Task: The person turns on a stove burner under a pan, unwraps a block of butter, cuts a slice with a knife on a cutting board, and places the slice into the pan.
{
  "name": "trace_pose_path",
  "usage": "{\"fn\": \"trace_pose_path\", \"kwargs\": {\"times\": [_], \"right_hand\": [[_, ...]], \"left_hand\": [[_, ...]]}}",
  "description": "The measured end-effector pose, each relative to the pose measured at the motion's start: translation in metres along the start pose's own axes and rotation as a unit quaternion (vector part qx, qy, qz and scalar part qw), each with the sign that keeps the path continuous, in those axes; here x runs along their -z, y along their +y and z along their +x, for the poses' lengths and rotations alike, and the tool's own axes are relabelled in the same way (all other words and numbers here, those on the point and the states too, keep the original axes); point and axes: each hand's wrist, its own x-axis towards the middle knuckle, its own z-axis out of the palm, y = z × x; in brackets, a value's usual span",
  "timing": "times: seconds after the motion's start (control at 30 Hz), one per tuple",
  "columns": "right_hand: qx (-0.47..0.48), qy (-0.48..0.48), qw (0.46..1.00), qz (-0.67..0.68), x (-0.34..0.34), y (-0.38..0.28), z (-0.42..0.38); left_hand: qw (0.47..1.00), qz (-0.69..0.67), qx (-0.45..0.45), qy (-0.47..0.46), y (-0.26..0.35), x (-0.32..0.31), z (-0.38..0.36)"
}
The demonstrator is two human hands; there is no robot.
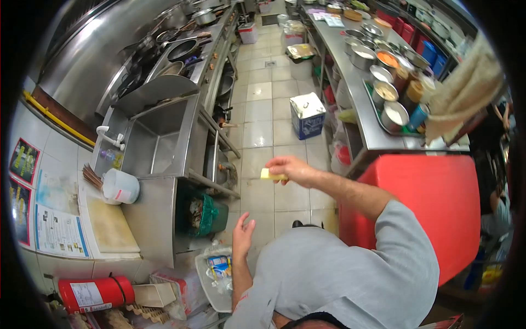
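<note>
My right hand (pixel 291 169) is held out over the tiled floor, its fingers closed around a small yellow block (pixel 269 174) that looks like a sponge. Part of the block is hidden by the fingers. Lower and to the left, my left hand (pixel 243 237) hangs with thumb and fingers apart and nothing in it. It is close to the green-lined bin (pixel 218 215) under the counter and above a white tub (pixel 208 281) holding a blue packet.
At left are a steel sink (pixel 156 145), a white bucket (pixel 121 185) and a stove (pixel 192 55) with pans. A blue tin (pixel 308 116) stands on the floor ahead. To the right are a red container (pixel 422 203) and a steel counter (pixel 378 131) with food pots.
</note>
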Motion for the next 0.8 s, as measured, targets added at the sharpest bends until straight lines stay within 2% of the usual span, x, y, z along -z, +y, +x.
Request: {"fn": "trace_pose_path", "kwargs": {"times": [0.07, 0.13, 0.17, 0.23, 0.27, 0.33, 0.37, 0.47, 0.53, 0.6, 0.67, 0.73, 0.8], "right_hand": [[-0.005, -0.027, 1.0, -0.01, -0.005, -0.005, 0.041], [-0.043, -0.059, 0.997, 0.004, -0.008, -0.004, 0.075], [-0.043, -0.062, 0.997, 0.004, -0.007, -0.001, 0.091], [-0.047, -0.05, 0.997, 0.021, 0.0, 0.002, 0.127], [-0.043, -0.052, 0.998, 0.02, 0.006, 0.0, 0.144], [-0.022, -0.036, 0.999, -0.019, 0.025, -0.005, 0.177], [-0.015, 0.002, 0.999, -0.048, 0.034, -0.007, 0.194], [-0.038, 0.054, 0.997, -0.036, 0.064, -0.033, 0.24], [-0.042, 0.086, 0.995, -0.016, 0.083, -0.057, 0.269], [-0.002, 0.116, 0.993, -0.027, 0.099, -0.076, 0.294], [0.008, 0.152, 0.988, -0.014, 0.113, -0.098, 0.32], [0.061, 0.154, 0.986, -0.029, 0.132, -0.118, 0.348], [0.055, 0.169, 0.984, -0.03, 0.149, -0.133, 0.375]], "left_hand": [[0.999, -0.031, -0.013, -0.009, 0.022, -0.003, 0.049], [0.979, -0.199, -0.009, -0.032, 0.049, -0.006, 0.094], [0.979, -0.199, -0.009, -0.029, 0.058, -0.006, 0.115], [0.938, -0.324, 0.016, -0.12, 0.073, -0.002, 0.163], [0.926, -0.339, 0.021, -0.165, 0.076, 0.001, 0.189], [0.92, -0.336, 0.035, -0.199, 0.088, 0.003, 0.24], [0.92, -0.334, 0.036, -0.2, 0.089, 0.004, 0.266], [0.903, -0.334, 0.071, -0.261, 0.114, 0.01, 0.351], [0.909, -0.275, 0.082, -0.301, 0.142, 0.007, 0.401], [0.901, -0.259, 0.099, -0.333, 0.174, 0.004, 0.445], [0.907, -0.235, 0.082, -0.339, 0.199, -0.004, 0.491], [0.901, -0.227, 0.079, -0.362, 0.215, -0.017, 0.533], [0.911, -0.218, 0.06, -0.345, 0.218, -0.027, 0.572]]}}
